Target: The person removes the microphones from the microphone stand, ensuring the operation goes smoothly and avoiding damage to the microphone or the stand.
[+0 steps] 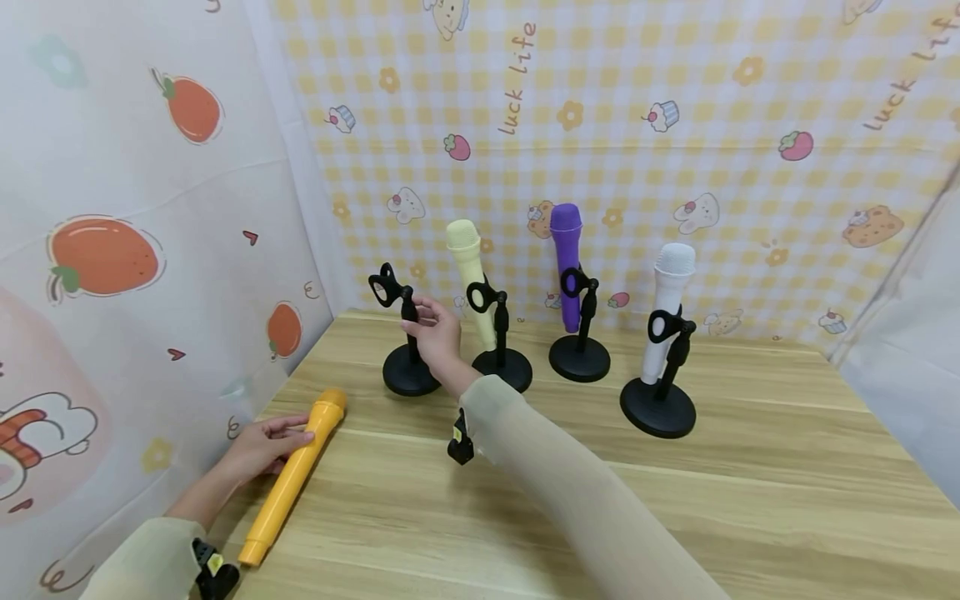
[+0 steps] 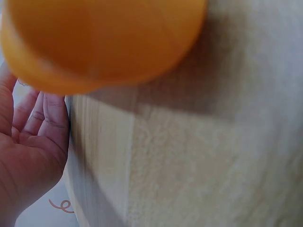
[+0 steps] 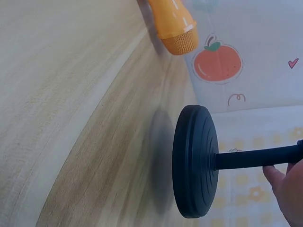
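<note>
This looks like a small, booth-like corner: a yellow checked backdrop [image 1: 622,50] with cartoon prints and the words "luck life", a white fruit-patterned curtain [image 1: 202,242] on the left and a pale, creased sheet [image 1: 911,358] on the right close in a wood-grain surface [image 1: 780,475]. Whether in a home or studio cannot be told.

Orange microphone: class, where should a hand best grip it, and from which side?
I'd grip the orange microphone by its upper handle, just below the mesh head, coming from the person's left. It slants with the head pointing away, so the long, slim handle lies side-on to the left hand, which holds it there.
</note>
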`<control>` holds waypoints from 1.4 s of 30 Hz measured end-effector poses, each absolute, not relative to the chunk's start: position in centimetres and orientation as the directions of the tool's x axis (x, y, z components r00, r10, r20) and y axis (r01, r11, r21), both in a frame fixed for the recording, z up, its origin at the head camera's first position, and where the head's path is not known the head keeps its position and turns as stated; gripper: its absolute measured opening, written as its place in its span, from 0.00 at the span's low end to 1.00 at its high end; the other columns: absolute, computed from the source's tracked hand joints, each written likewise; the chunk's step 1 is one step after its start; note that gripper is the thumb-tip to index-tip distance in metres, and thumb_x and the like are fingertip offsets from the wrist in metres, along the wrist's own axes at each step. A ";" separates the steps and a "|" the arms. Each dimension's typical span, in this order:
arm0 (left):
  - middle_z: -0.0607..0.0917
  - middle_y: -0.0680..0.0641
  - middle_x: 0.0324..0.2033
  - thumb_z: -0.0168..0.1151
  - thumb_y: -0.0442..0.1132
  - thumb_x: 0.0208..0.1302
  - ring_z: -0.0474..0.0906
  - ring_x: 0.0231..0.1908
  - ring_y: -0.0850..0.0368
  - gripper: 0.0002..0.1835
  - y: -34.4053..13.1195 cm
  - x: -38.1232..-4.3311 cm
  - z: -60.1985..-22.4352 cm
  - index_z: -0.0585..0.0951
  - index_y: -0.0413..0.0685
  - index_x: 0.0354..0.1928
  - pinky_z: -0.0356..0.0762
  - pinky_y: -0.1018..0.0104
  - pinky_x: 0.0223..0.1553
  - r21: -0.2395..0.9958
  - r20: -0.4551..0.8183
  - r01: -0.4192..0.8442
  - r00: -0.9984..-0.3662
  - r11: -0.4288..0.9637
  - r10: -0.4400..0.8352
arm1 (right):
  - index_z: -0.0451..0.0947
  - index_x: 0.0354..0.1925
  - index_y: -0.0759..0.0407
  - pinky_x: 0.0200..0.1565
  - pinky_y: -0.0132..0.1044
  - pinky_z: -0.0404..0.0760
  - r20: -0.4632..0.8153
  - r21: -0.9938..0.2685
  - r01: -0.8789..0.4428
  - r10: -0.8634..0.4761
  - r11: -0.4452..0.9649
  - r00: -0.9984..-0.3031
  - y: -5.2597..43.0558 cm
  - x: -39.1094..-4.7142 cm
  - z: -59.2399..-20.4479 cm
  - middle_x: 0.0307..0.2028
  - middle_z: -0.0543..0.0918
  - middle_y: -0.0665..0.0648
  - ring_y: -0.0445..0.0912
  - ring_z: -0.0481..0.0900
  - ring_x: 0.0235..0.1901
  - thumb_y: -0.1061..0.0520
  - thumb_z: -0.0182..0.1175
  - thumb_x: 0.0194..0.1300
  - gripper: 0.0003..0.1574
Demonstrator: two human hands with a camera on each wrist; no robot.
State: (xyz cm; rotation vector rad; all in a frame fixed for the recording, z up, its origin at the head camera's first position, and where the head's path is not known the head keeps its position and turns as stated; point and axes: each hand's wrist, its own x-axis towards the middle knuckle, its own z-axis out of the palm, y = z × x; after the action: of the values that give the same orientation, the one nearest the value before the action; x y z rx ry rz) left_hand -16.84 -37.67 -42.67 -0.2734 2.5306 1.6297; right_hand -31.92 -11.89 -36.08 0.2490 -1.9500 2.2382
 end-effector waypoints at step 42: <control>0.85 0.51 0.38 0.67 0.50 0.63 0.77 0.27 0.58 0.38 -37.6 -16.6 -42.6 0.68 0.32 0.66 0.79 0.63 0.26 0.861 -0.216 -0.241 -0.971 0.447 -0.106 | 0.85 0.45 0.55 0.42 0.36 0.83 0.205 -0.975 -0.206 0.026 -0.085 -0.978 -12.5 -33.3 -37.9 0.34 0.81 0.52 0.46 0.83 0.36 0.69 0.72 0.53 0.21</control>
State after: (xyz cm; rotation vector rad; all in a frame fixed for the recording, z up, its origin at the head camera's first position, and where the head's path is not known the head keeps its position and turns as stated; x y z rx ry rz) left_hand -16.63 -37.61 -42.64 -0.3086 2.5590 1.5560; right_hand -33.32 -12.46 -37.94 0.2005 -2.0107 2.1945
